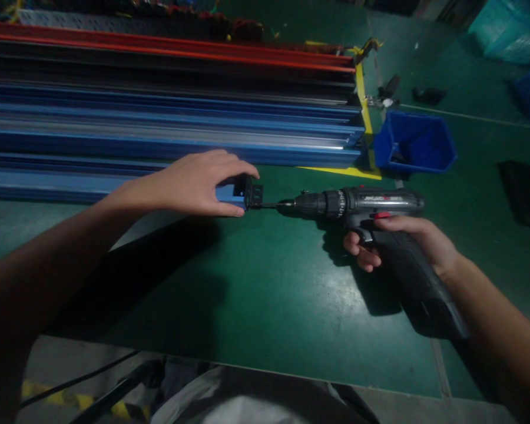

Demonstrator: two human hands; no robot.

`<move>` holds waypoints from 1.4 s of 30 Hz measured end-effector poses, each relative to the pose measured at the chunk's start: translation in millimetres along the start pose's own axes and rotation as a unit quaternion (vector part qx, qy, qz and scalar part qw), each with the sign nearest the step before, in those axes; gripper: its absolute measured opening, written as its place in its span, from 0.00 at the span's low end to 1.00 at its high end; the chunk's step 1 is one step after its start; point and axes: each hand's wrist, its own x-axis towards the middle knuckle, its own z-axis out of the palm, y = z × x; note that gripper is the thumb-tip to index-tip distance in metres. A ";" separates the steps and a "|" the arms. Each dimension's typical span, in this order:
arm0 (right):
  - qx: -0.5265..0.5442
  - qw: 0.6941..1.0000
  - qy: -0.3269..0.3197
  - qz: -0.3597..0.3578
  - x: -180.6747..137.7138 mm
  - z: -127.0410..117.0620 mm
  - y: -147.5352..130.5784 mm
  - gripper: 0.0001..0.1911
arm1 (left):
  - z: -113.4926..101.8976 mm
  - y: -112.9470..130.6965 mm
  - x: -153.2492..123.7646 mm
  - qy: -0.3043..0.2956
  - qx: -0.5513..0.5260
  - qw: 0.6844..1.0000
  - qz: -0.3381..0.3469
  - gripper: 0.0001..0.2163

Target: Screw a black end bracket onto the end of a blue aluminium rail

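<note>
My left hand point(194, 182) is closed round the end of a long blue metal profile point(70, 184), thumb on the near side and fingers over the far side. A black end cap point(255, 193) sits at that end. In my right hand point(424, 235) is a black and grey cordless drill point(384, 201), held by its handle, with a finger near the trigger. Its thin bit point(269, 205) points left and meets the end cap; whether it sits in a screw is too small to tell.
Behind lie more blue profiles point(181, 138), black ones point(168, 73) and a red one point(172, 50). A blue bin point(446, 147) stands beyond the drill, by yellow tape point(365, 126). The green table's point(265, 306) front edge runs close to my body.
</note>
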 end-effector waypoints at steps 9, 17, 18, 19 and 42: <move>0.006 1.000 0.004 0.006 0.1 -1.3 -0.2 0.17 | -0.2 0.0 0.2 -0.002 0.003 1.000 0.003 0.34; 0.005 1.000 0.005 0.009 1.1 -0.6 -0.5 0.17 | -0.9 1.5 0.1 -0.008 0.020 1.000 0.000 0.33; 0.005 1.000 0.000 0.011 1.2 -0.9 -0.5 0.18 | -1.2 2.0 0.3 -0.009 0.018 1.000 -0.002 0.33; 0.006 1.000 -0.005 0.011 1.2 -1.3 -0.6 0.17 | -1.4 2.5 0.5 -0.011 0.016 1.000 -0.004 0.33; -0.002 1.000 0.013 0.004 1.2 -1.0 -1.0 0.18 | -1.5 1.8 0.9 -0.015 0.004 1.000 -0.006 0.33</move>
